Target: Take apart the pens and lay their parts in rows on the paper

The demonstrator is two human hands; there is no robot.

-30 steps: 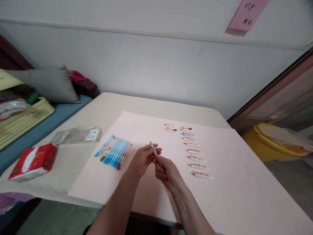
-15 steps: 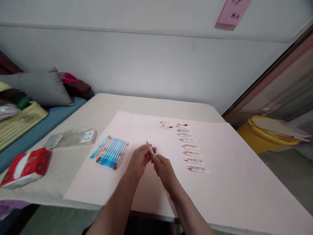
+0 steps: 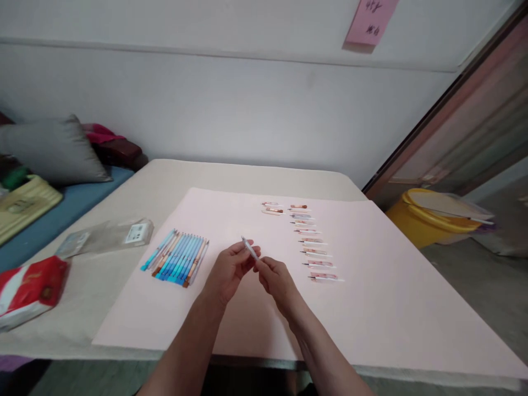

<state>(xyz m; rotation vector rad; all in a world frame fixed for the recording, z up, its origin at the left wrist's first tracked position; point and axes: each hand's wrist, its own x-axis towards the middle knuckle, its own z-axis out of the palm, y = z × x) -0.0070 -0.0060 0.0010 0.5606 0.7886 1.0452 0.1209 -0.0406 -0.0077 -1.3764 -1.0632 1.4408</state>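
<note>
A slim pale pen [image 3: 249, 247] slants up and left between my two hands, over the middle of the pink sheet [image 3: 231, 330]. The fingers of my left hand [image 3: 231, 268] are closed around its upper part. My right hand [image 3: 277, 279] pinches the pen's lower end, its fingertips close to those of the left. To the left lies a row of blue and brown pens [image 3: 180, 258], side by side. On the right runs a column of pink and brown pen barrels [image 3: 324, 276], with thin refills beside several of them.
A clear plastic bag [image 3: 108, 237] with a label and a red-and-white packet [image 3: 33, 291] lie left of the sheet. Beyond them is a grey cushion [image 3: 58, 151]. A yellow bucket [image 3: 416, 223] stands right of the table, and a white wall [image 3: 247, 110] rises behind it.
The whole view has shifted, so the table's things appear farther left. Both hands stay on the pen, with little visible change in grip.
</note>
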